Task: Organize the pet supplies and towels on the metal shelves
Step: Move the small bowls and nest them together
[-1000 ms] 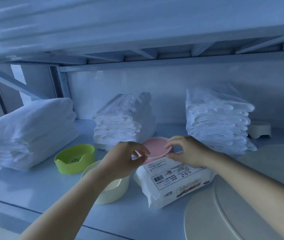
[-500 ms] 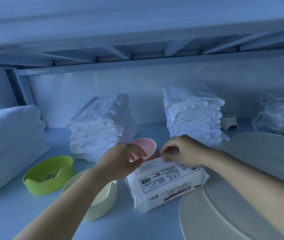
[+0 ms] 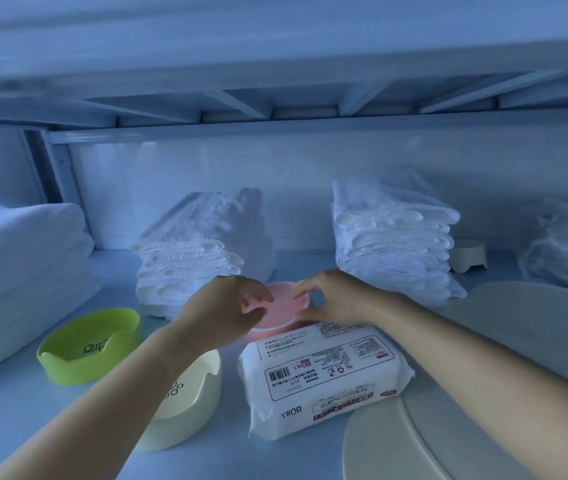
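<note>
A pink bowl (image 3: 281,306) stands on the metal shelf (image 3: 16,410), just behind a white pack of wet wipes (image 3: 324,379). My left hand (image 3: 222,310) pinches the bowl's left rim between thumb and fingers. My right hand (image 3: 331,297) pinches its right rim, with the wrist over the back of the wipes pack. A cream bowl (image 3: 185,400) sits under my left forearm and a green bowl (image 3: 92,344) lies to its left. Three stacks of white towels line the back: left (image 3: 23,271), middle (image 3: 199,251), right (image 3: 393,237).
A large round cream board (image 3: 483,427) lies at the right front, partly under my right arm. A small cream bowl (image 3: 468,254) stands upside down behind the right towel stack. A clear plastic bag (image 3: 566,247) sits at far right. The upper shelf hangs low overhead.
The view has shifted slightly. Both hands stay at the pink bowl, and the bowl now sits lower behind the wipes pack, with its rim level.
</note>
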